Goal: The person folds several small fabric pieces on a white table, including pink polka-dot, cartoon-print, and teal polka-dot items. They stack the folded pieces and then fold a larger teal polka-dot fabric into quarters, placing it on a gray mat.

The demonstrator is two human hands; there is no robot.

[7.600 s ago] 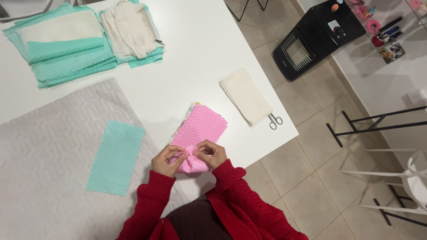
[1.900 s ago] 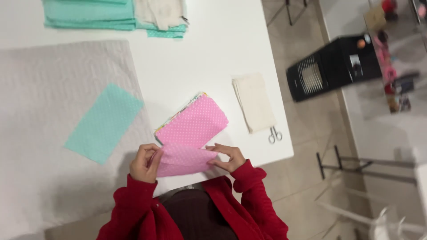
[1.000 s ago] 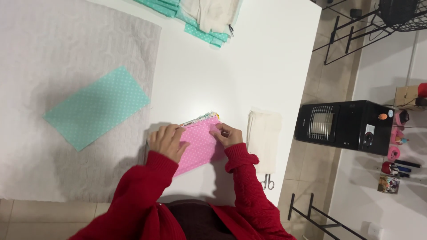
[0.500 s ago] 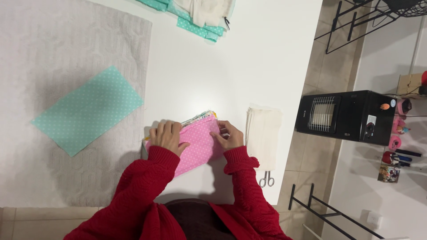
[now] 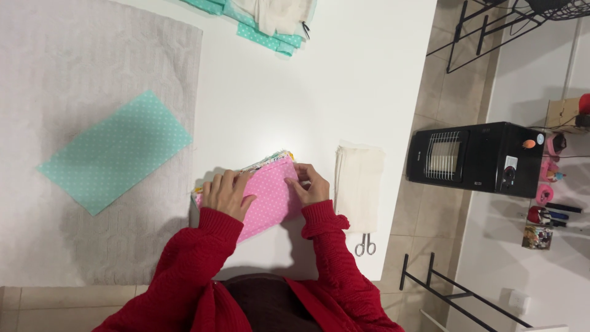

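A pink white-dotted fabric piece point(image 5: 270, 200) lies on top of a small stack of fabric pieces point(image 5: 273, 161) near the front edge of the white table point(image 5: 319, 86). My left hand point(image 5: 226, 194) rests on the pink piece's left part, fingers curled over its far edge. My right hand point(image 5: 307, 183) pinches its right corner. Both sleeves are red. A teal dotted fabric rectangle point(image 5: 117, 150) lies flat on the grey mat point(image 5: 92, 67) to the left, apart from my hands.
A folded cream cloth point(image 5: 358, 184) lies just right of my right hand, with small scissors point(image 5: 365, 245) below it at the table's edge. Teal and cream fabric piles point(image 5: 270, 18) sit at the far side. A black heater point(image 5: 479, 158) stands on the tiled floor.
The pink piece, held up in front of the stack two seconds ago, now lies on the stack under both hands. Over the last half second the hands barely moved.
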